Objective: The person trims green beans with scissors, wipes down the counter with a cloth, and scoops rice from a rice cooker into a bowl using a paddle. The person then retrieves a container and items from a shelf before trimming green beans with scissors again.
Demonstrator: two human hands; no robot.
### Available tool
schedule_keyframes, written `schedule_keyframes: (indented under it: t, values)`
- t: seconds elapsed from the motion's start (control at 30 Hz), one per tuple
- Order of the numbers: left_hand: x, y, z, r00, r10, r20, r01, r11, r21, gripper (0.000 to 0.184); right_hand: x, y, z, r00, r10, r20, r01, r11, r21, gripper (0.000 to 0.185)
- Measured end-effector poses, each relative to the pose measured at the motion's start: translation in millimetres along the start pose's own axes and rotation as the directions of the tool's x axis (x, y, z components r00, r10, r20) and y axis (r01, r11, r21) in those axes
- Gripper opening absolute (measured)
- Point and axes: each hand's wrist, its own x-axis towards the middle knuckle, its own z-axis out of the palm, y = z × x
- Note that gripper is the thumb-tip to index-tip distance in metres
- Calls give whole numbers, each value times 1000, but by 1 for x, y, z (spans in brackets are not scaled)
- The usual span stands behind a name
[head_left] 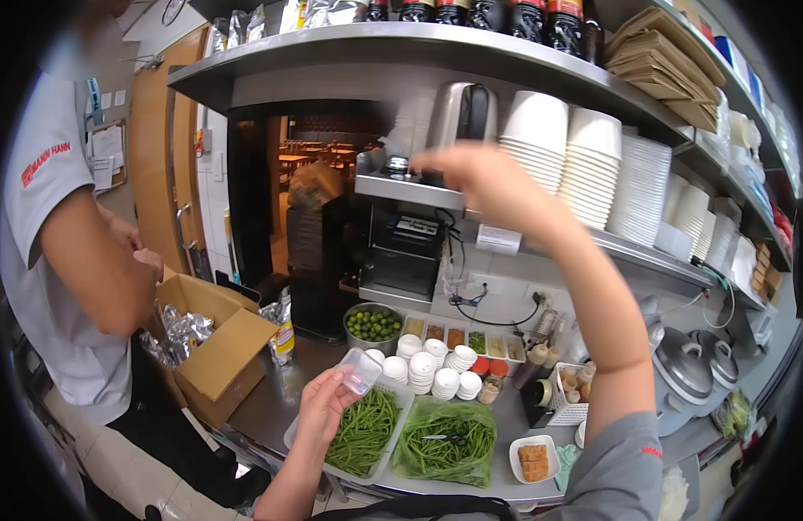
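My left hand [325, 405] is closed on a small clear plastic container [362, 372], held above the green beans [367, 430] in a clear tub. Raised toward the upper shelf, my right hand [481, 174] is slightly blurred. Its index finger stretches left, and nothing shows in its grip; the other fingers are partly hidden. Close to that fingertip sit a small silver bell [396, 163] and a blurred stack of clear plastic pieces [413, 122]. A metal kettle or jug [460, 117] stands behind my right hand.
Stacked white paper tubs [537, 135] line the shelf. On the counter are white cups [421, 369], a bowl of small green limes [373, 323], bagged beans [449, 443] with scissors and a bowl of brown food [533, 463]. A person [80, 234] stands left by an open carton [219, 360].
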Motion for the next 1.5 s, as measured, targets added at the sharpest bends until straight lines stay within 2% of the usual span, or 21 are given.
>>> schedule_keyframes:
  t: [0.03,0.17,0.23,0.3,0.33,0.43,0.57,0.63,0.7,0.77,0.83,0.9,0.97,1.03,1.07,1.1,1.17,1.23,1.3,1.37,1.5]
  values:
    - [3,-1,6,1000,-5,11,5,1000,-1,27,-20,-18,-3,994,38,106,-35,999,-31,42]
    - [17,-5,43,990,-67,126,66,998,12,30,-84,-33,4,993,64,102,-78,988,131,34]
    - [32,1,76,970,58,237,-91,987,132,29,-101,-36,-5,987,114,112,-134,973,190,33]
    - [49,5,107,942,145,302,-207,961,182,30,-112,-35,-23,947,178,266,-263,906,331,43]
    - [54,7,123,922,186,340,-256,951,174,32,-120,-26,-20,970,120,213,-195,904,381,51]
    - [61,8,171,880,254,402,-337,929,152,33,-139,-10,-24,995,54,80,-86,871,484,50]
    - [73,-7,219,843,292,452,-381,917,118,36,-157,19,-40,979,193,71,-194,749,634,43]
    - [75,-14,242,811,387,438,-474,874,105,39,-162,35,-56,979,195,62,-192,766,613,40]
    - [77,-18,256,780,459,425,-536,841,76,42,-160,60,-73,966,258,-33,-203,828,524,38]
    - [78,-20,256,771,473,426,-568,813,125,43,-143,109,-85,919,299,-257,-167,886,433,33]
    - [77,-25,248,775,462,431,-571,804,167,37,-119,160,-103,822,169,-544,-7,958,287,34]
    - [75,-26,242,741,489,460,-645,709,286,28,-91,201,-121,709,56,-703,-91,996,-13,30]
    - [69,-20,241,752,500,429,-643,698,315,21,-66,227,-134,694,-15,-720,-185,962,-198,25]
    - [69,-13,231,722,523,454,-680,660,321,20,-44,245,-139,748,-131,-650,-289,818,-497,30]
    - [69,-8,224,726,508,464,-667,686,291,19,-31,259,-139,770,-142,-622,-334,741,-583,30]
    - [70,-2,219,726,514,458,-668,684,292,19,-21,270,-137,770,-147,-621,-327,745,-582,30]
    - [71,8,206,704,532,470,-698,638,325,17,-2,290,-133,845,37,-533,-450,588,-672,27]
    - [71,19,192,700,558,445,-708,623,333,16,11,314,-131,863,239,-445,-497,559,-664,26]
    - [73,29,178,713,570,408,-700,612,368,16,19,323,-133,787,485,-382,-617,605,-502,30]
    - [77,35,166,700,597,392,-714,590,377,16,23,326,-136,772,566,-289,-628,608,-487,32]
    - [84,43,157,706,597,381,-708,589,389,15,25,341,-135,755,599,-266,-647,614,-452,31]
